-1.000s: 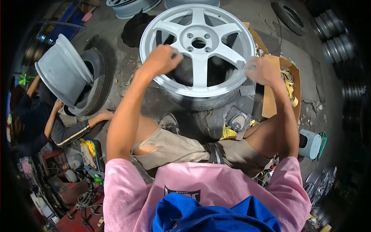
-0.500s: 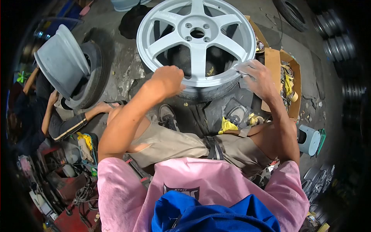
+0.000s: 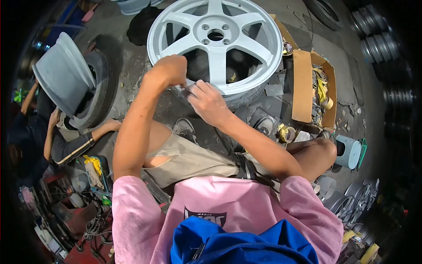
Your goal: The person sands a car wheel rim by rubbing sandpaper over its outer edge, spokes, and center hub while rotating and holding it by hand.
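Note:
A light grey wheel rim (image 3: 216,66) with several spokes lies face up on a dark tyre (image 3: 246,100) in front of me. My left hand (image 3: 169,70) is curled closed over the lower left of the rim's edge; its fingertips are hidden. Just right of it, my right hand (image 3: 206,101) has its fingers bent and drawn together at the same edge. Whatever either hand pinches, if anything, is too small or covered to make out.
An open cardboard box (image 3: 303,88) with rolls and yellow scraps stands to the right. On the left a person's hands hold another grey rim (image 3: 66,72) leaning on a tyre (image 3: 103,83). Several dark rims are stacked at far right. A light blue container (image 3: 347,152) sits near my right knee.
My right hand has moved left along the rim's edge from its lower right to beside my left hand. My left hand has shifted slightly up and left. The view has shifted a little.

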The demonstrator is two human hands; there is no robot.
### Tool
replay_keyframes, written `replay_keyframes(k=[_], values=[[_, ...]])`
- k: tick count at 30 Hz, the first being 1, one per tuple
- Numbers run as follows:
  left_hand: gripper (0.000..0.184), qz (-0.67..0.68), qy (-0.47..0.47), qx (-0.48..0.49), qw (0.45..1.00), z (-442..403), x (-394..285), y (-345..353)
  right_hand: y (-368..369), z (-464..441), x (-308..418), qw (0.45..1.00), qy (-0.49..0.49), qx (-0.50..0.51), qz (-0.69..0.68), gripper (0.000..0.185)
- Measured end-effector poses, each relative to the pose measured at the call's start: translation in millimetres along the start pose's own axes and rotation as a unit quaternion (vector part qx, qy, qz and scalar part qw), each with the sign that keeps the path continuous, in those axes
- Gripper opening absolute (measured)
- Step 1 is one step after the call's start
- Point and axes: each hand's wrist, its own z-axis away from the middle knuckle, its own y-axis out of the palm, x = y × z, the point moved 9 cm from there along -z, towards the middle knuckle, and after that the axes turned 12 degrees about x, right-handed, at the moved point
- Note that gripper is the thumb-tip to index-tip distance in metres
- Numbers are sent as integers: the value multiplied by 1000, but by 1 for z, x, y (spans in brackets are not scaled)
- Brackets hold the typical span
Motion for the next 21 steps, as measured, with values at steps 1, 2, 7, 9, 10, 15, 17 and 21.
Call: replay_keyframes(k=[1, 2, 7, 9, 10, 15, 17, 21], values=[[27, 68, -4, 19, 998, 3, 7, 0, -2, -3, -1, 1000, 22, -14, -9, 21], [27, 70, -3, 18, 997, 2, 11, 4, -7, 2, -4, 1000, 21, -12, -8, 21], [20, 7, 30, -104, 994, 22, -8, 10, -76, 83, -89, 995, 18, 93, 36, 30], [14, 4, 52, -135, 989, 31, -14, 11, -106, 98, -137, 985, 60, 135, 90, 30], [14, 7, 51, -137, 989, 33, -15, 13, -114, 98, -155, 977, 111, 165, 77, 28], [19, -23, 54, -147, 987, 46, -18, 14, -83, 83, -101, 989, 44, 130, 50, 28], [18, -46, 46, -155, 986, 44, -25, 20, -69, 63, -67, 992, 85, 86, 34, 22], [17, -111, 45, -172, 978, 46, -44, 27, -54, 43, -40, 978, 117, 46, -168, 18]])
